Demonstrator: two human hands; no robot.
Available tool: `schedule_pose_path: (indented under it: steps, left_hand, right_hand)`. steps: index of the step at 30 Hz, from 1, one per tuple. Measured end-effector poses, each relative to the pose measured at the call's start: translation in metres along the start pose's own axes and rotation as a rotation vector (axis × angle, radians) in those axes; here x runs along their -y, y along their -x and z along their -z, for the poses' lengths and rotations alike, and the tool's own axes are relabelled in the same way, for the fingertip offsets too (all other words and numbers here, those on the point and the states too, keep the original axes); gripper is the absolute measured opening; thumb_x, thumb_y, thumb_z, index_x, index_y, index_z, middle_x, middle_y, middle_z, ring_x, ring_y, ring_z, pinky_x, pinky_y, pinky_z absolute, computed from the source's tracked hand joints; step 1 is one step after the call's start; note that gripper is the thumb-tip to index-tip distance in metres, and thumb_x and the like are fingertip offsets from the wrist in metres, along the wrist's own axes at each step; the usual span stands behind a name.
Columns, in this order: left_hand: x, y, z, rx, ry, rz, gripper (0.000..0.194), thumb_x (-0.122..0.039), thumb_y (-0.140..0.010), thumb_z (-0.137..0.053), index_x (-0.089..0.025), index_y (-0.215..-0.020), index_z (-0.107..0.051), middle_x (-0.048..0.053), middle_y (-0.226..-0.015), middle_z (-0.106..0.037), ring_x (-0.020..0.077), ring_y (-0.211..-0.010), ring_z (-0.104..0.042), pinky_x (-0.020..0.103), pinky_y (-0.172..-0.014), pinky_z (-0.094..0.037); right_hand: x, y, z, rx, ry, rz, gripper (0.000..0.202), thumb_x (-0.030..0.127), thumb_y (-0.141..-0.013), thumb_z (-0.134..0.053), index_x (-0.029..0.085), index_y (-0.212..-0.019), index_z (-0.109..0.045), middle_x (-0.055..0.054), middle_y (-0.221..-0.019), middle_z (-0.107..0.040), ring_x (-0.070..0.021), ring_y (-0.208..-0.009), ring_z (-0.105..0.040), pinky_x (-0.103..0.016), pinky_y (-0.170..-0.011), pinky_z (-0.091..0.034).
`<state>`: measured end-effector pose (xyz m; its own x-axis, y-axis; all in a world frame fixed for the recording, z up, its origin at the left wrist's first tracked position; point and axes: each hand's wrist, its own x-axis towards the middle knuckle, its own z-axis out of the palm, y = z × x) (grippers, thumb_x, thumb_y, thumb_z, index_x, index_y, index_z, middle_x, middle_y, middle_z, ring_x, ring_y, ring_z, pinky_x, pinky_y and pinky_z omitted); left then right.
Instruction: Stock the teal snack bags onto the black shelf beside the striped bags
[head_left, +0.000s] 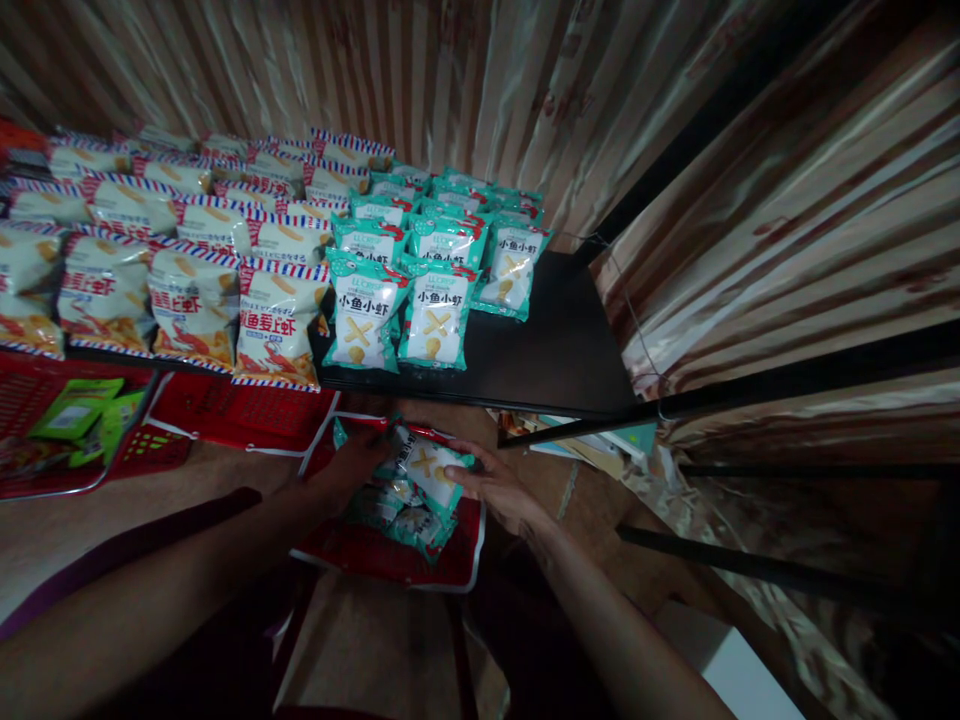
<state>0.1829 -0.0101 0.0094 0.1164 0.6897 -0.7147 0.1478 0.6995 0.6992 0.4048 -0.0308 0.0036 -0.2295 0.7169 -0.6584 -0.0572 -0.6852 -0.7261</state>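
Observation:
My right hand (491, 485) grips the right side of a teal and white snack bag (429, 468), thumb on its front, above a red basket (465, 560). My left hand (364, 455) reaches over the basket's left part, beside that bag; its fingers are dark and partly hidden, so what it holds cannot be made out. More teal bags (416, 525) lie in the basket under the held one. On the black shelf (562, 340) above, teal bags (437, 318) stand upright in rows, next to rows of white bags with striped edges (277, 325).
At the left, a red basket (150, 455) holds green packets (79, 410). Another red basket (244, 412) sits under the shelf edge. Pleated curtains (450, 80) hang behind. Dark metal bars (787, 385) and a white box (739, 680) are at the right.

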Motion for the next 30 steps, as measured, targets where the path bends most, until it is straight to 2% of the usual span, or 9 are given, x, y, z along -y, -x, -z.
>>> schedule_pose_path:
  steps: [3, 6, 10, 16, 20, 24, 30]
  left_hand:
    - [-0.001, 0.001, -0.002, -0.061, -0.048, -0.019, 0.023, -0.026, -0.079, -0.052, -0.016, -0.098, -0.061, 0.005, -0.09, -0.069, 0.0178, -0.08, -0.064, 0.025, -0.065, -0.05]
    - [-0.003, 0.001, -0.002, -0.139, -0.098, -0.029, 0.018, -0.02, -0.08, -0.049, -0.016, -0.092, -0.061, 0.004, -0.084, -0.068, 0.0162, -0.075, -0.063, 0.023, -0.062, -0.049]
    - [-0.005, -0.001, 0.0, -0.198, -0.103, -0.018, 0.016, -0.023, -0.081, -0.051, -0.015, -0.09, -0.061, 0.004, -0.075, -0.067, 0.0163, -0.067, -0.062, 0.024, -0.058, -0.047]
    - [-0.004, -0.003, 0.001, -0.244, -0.102, -0.03, 0.019, -0.026, -0.08, -0.055, -0.014, -0.093, -0.062, 0.003, -0.07, -0.066, 0.0167, -0.067, -0.062, 0.022, -0.055, -0.045]
    - [-0.003, -0.004, 0.002, -0.267, -0.122, -0.031, 0.018, -0.03, -0.08, -0.057, -0.014, -0.085, -0.063, 0.002, -0.061, -0.063, 0.0164, -0.063, -0.061, 0.023, -0.053, -0.043]
    - [-0.004, -0.007, 0.005, -0.296, -0.158, -0.029, 0.014, -0.025, -0.081, -0.054, -0.013, -0.077, -0.061, 0.001, -0.057, -0.059, 0.0138, -0.058, -0.057, 0.021, -0.05, -0.041]
    - [-0.001, -0.012, 0.009, -0.308, -0.198, -0.037, 0.016, -0.027, -0.083, -0.051, -0.014, -0.081, -0.06, 0.001, -0.059, -0.059, 0.0116, -0.054, -0.053, 0.02, -0.047, -0.037]
  right_hand:
    - [-0.006, -0.006, 0.004, -0.157, -0.018, 0.013, 0.057, 0.037, -0.058, -0.081, 0.024, -0.107, -0.057, -0.001, -0.09, -0.065, -0.0182, -0.084, -0.066, -0.033, -0.076, -0.055]
    - [-0.009, -0.009, 0.007, -0.221, -0.06, 0.0, 0.052, 0.033, -0.057, -0.082, 0.023, -0.101, -0.058, -0.001, -0.089, -0.063, -0.0172, -0.085, -0.066, -0.033, -0.078, -0.056]
    - [-0.01, -0.008, 0.006, -0.16, -0.108, -0.026, 0.038, 0.029, -0.056, -0.083, 0.02, -0.084, -0.06, 0.0, -0.083, -0.062, -0.0136, -0.078, -0.065, -0.03, -0.076, -0.056]
    - [-0.009, -0.003, 0.0, -0.131, -0.079, -0.08, 0.035, 0.029, -0.052, -0.083, 0.019, -0.07, -0.055, 0.003, -0.069, -0.06, -0.0113, -0.063, -0.061, -0.029, -0.067, -0.055]
    - [-0.008, -0.003, -0.002, -0.08, -0.051, -0.066, 0.034, 0.034, -0.055, -0.08, 0.018, -0.071, -0.055, 0.002, -0.068, -0.062, -0.0123, -0.062, -0.061, -0.031, -0.067, -0.054]
    - [-0.007, -0.003, -0.001, -0.005, -0.03, -0.048, 0.036, 0.038, -0.056, -0.08, 0.018, -0.074, -0.055, 0.002, -0.07, -0.063, -0.013, -0.063, -0.06, -0.03, -0.065, -0.052]
    - [-0.005, -0.002, -0.001, 0.044, -0.046, -0.059, 0.036, 0.036, -0.054, -0.081, 0.018, -0.073, -0.055, 0.002, -0.072, -0.062, -0.0124, -0.065, -0.058, -0.031, -0.067, -0.051]
